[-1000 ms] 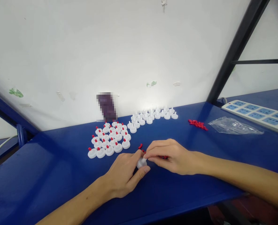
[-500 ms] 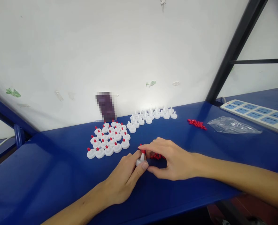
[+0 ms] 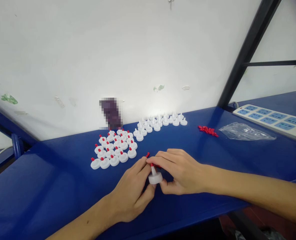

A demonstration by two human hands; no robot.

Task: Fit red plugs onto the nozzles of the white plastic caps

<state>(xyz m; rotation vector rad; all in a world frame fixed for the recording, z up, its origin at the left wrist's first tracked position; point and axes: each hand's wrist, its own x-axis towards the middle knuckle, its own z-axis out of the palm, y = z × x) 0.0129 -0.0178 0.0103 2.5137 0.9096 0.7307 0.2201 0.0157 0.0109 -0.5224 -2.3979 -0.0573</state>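
A white nozzle cap [image 3: 155,178] stands upright between my two hands, a small red tip [image 3: 152,164] on its spout. My left hand [image 3: 133,191] grips the cap's wide base from the left, its fingers partly hidden behind it. From the right, my right hand [image 3: 180,171] closes round the same cap: the index finger lies at the red tip and the thumb touches the base. Beyond the fingers lies a loose red tip [image 3: 148,155]; more red pieces are mostly covered by my right hand.
Rows of white caps with red tips [image 3: 114,160] stand at left. White caps without tips [image 3: 157,126] line the wall. A red tip pile [image 3: 208,131], a clear plastic bag [image 3: 246,131] and a power strip [image 3: 270,120] lie at right on the blue table [image 3: 63,196].
The nozzle cap has turned more upright, and its base now shows below the fingers. My right hand's thumb has come against the base, and its index finger has settled at the red tip.
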